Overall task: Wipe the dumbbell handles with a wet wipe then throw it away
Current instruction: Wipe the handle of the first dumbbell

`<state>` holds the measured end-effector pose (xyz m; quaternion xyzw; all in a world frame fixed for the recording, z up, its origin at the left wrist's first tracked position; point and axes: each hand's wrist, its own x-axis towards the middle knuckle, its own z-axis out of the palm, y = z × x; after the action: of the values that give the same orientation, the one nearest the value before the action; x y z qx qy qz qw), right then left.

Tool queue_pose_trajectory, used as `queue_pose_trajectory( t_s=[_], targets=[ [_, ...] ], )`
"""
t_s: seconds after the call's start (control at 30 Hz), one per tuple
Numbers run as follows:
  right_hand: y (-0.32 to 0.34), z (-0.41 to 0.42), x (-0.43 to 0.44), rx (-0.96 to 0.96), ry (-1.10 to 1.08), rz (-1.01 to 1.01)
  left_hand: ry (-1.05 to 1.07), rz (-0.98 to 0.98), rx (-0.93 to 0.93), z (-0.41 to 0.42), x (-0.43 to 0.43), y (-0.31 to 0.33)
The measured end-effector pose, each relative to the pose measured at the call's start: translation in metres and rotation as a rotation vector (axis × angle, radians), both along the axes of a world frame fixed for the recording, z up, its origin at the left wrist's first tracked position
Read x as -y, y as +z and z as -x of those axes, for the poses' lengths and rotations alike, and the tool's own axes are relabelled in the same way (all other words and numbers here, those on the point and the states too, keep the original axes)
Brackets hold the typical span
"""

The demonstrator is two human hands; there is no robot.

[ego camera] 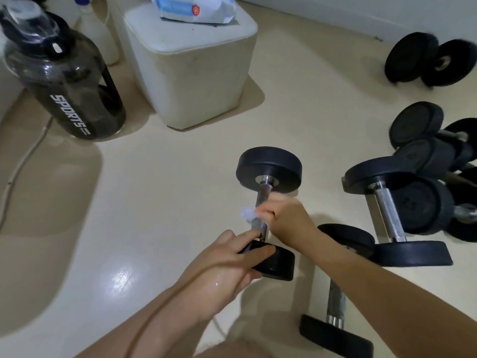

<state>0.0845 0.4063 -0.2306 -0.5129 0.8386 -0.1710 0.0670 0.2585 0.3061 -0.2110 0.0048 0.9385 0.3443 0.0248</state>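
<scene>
The dumbbell (267, 210) lies on the floor in front of the stool (191, 65). The left hand (229, 267) clamps its near weight; the right hand (281, 215) pinches the wipe (247, 215) around the handle. Best to keep the weight pinned and twist along the full handle.

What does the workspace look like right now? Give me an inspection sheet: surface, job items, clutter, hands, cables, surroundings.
Surface: glossy cream floor, glare patch near the left forearm.
Job's things: dumbbell in work, its handle gripped with the wet wipe; wipes pack on the white stool. No bin seen.
Clutter: sports bottle at left; second dumbbell beside the right forearm; more dumbbells piled at right.
Hands: left hand steadies the near weight; right hand closed around wipe and handle, blurred.
Cables: white cable on the floor at left.
Surroundings: wall base top right; dark weights near it.
</scene>
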Motion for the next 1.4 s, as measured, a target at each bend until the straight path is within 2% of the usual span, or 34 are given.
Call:
queue_pose_trajectory(
  t_s=[0.1,0.27,0.3,0.37,0.4,0.53,0.67,0.8,0.9,0.93,1.07,1.1,1.2,1.23,1.3,1.33,1.4],
  targets=[
    [-0.004,0.028,0.015,0.026,-0.275,0.018,-0.031,0.047,-0.031,0.0,-0.001,-0.001],
    [-0.002,-0.002,0.002,0.058,0.03,-0.018,-0.082,0.085,-0.015,-0.006,0.007,-0.001],
    [-0.002,0.008,0.011,0.022,-0.013,-0.01,-0.089,0.09,-0.019,-0.006,0.009,-0.001],
    [-0.007,0.027,0.025,-0.021,-0.249,-0.034,-0.1,0.108,-0.048,-0.003,0.01,-0.001],
    [-0.011,0.024,0.024,0.002,-0.26,-0.038,-0.109,0.113,-0.064,-0.002,0.011,-0.001],
    [-0.008,-0.005,0.009,0.186,-0.006,-0.097,-0.119,0.139,-0.037,0.002,0.005,-0.004],
    [-0.001,0.024,0.023,0.019,-0.253,-0.193,-0.092,0.14,-0.071,0.012,-0.013,-0.01],
    [0.006,0.005,-0.007,0.136,-0.102,-0.248,-0.04,0.087,-0.062,0.013,-0.019,-0.016],
    [0.012,0.033,-0.005,0.016,-0.254,-0.023,-0.071,0.111,-0.091,0.017,-0.024,-0.019],
    [0.011,0.033,-0.009,-0.013,-0.316,-0.008,-0.09,0.115,-0.101,0.019,-0.026,-0.02],
    [0.007,0.015,-0.032,0.211,-0.193,-0.205,-0.176,0.085,-0.095,0.028,-0.033,-0.019],
    [0.008,0.027,-0.027,0.184,-0.203,-0.228,-0.191,0.086,-0.091,0.031,-0.033,-0.018],
    [0.007,0.047,-0.016,0.085,-0.295,-0.07,-0.214,0.07,-0.078,0.038,-0.035,-0.017],
    [0.007,0.039,-0.02,0.118,-0.309,-0.071,-0.212,0.045,-0.067,0.038,-0.035,-0.018],
    [0.005,0.018,-0.041,0.195,-0.198,-0.192,-0.19,-0.009,-0.056,0.035,-0.036,-0.021],
    [0.007,0.014,-0.048,0.291,-0.148,-0.241,-0.179,-0.033,-0.053,0.034,-0.035,-0.022],
    [0.008,0.032,-0.036,0.337,-0.202,-0.246,-0.16,-0.062,-0.035,0.034,-0.033,-0.023]
  ],
)
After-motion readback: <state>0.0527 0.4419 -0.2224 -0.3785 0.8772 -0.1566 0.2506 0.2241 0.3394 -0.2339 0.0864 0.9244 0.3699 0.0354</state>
